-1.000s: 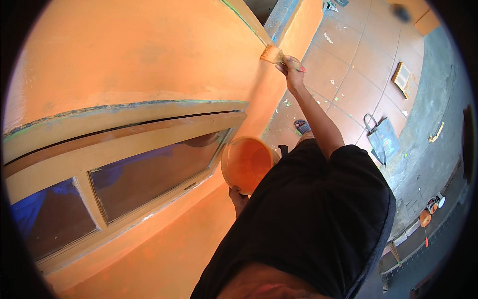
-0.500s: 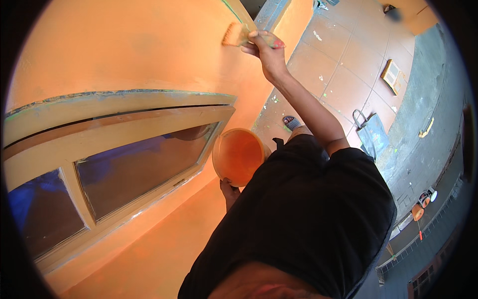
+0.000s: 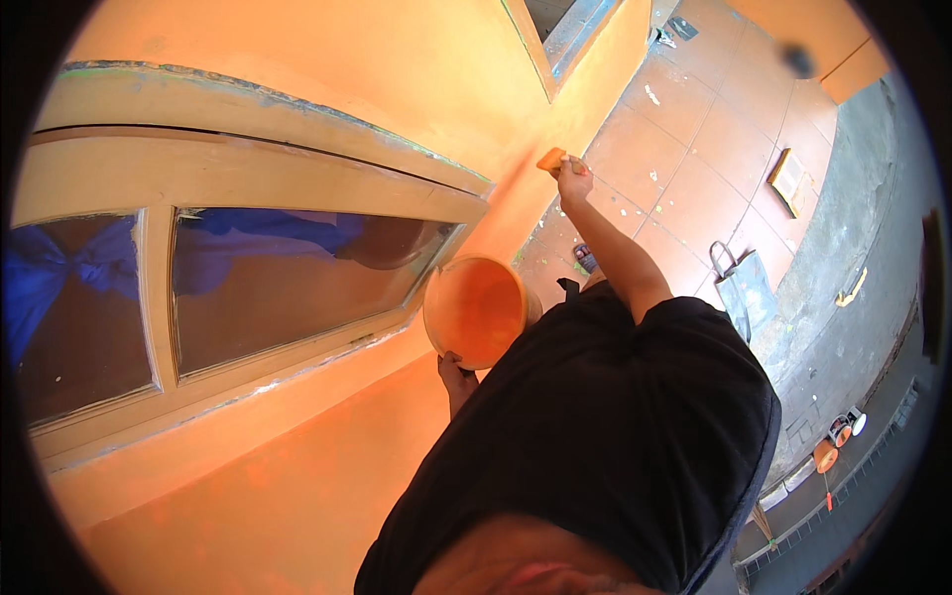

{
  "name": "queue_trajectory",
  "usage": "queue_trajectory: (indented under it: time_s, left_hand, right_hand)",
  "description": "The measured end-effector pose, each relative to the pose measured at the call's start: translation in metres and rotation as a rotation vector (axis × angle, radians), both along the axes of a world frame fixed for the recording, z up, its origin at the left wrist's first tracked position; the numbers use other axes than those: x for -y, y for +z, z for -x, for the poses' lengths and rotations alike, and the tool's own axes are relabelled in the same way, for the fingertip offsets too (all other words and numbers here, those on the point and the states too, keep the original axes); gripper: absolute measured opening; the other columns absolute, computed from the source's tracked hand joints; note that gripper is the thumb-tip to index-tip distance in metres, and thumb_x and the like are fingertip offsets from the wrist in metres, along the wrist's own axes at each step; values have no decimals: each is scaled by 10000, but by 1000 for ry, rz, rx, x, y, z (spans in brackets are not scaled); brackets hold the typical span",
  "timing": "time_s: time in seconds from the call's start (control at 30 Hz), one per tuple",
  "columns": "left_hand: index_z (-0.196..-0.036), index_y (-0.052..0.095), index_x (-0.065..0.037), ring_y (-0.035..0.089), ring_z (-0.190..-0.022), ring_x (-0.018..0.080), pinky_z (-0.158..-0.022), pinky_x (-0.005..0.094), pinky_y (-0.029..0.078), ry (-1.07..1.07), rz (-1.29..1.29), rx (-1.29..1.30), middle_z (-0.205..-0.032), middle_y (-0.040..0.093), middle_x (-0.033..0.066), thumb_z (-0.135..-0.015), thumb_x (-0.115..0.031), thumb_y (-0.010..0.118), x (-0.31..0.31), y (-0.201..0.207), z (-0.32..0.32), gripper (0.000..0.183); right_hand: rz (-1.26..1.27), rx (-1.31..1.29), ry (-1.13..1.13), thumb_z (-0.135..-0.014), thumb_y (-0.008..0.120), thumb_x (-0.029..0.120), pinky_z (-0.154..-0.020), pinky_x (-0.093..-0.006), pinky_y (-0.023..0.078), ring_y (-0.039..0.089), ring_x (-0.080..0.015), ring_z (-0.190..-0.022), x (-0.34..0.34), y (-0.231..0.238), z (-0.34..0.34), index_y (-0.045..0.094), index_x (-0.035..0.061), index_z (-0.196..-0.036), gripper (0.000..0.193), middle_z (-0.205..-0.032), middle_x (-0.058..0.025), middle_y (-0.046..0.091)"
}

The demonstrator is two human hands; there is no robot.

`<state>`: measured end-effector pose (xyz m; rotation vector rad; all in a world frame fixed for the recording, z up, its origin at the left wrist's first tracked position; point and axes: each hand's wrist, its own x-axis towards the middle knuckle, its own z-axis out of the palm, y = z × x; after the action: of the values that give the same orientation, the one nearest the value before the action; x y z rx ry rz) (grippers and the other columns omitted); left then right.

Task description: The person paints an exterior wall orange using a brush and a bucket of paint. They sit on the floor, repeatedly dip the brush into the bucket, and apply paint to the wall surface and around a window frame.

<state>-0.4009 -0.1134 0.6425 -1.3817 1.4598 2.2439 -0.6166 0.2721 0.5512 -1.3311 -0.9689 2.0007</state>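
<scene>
My right hand (image 3: 573, 184) is closed around the handle of a paintbrush (image 3: 551, 159), whose bristle end is orange. The brush is held out at arm's length, close to the orange wall (image 3: 397, 114) beside the floor's edge. Lower down, an orange bucket (image 3: 476, 309) hangs tilted against my front, its open mouth facing up. My left hand (image 3: 456, 378) grips the bucket's rim, with part of the fingers hidden by the bucket. Orange paint coats the bucket's inside; how much it contains I cannot tell.
A wooden-framed window (image 3: 307, 288) with blue cloth behind its glass is at left. Another frame (image 3: 545, 50) stands at the top. On the tiled floor (image 3: 694, 149) lie a framed panel (image 3: 789, 183) and a dark bag (image 3: 746, 288). Several small containers (image 3: 841, 431) stand farther right.
My right hand has moved the brush down and to the right from beside the upper frame. The view has shifted too. The left hand keeps its hold on the bucket.
</scene>
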Motion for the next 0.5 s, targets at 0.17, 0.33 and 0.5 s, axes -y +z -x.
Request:
queue_trajectory:
  time_s: [0.17,0.33,0.5]
  left_hand:
    - [-1055,454,-33,563,-978,257,-874,277,436,-49,27,-27,-1093,517,107,-758,25,480,28,-2,-25,303]
    - [-1055,466,-29,556,-955,258,-881,288,442,5,45,-19,-1077,512,105,-759,24,485,35,-8,-43,302]
    - [-1092,463,-13,561,-1008,274,-937,362,468,-23,102,-42,-1098,520,117,-751,28,482,36,9,-38,344]
  right_hand:
    - [-111,-131,285,-922,677,88,-669,-329,638,703,-200,-728,39,94,36,648,-11,-948,106,-875,-98,667]
    - [6,-824,324,-928,647,77,-797,-356,625,720,-245,-824,6,286,-1,636,-17,-990,113,-893,-69,640]
    - [-167,-1092,320,-956,619,87,-848,-390,619,708,-270,-925,-2,304,8,627,-15,-998,110,-968,-105,645]
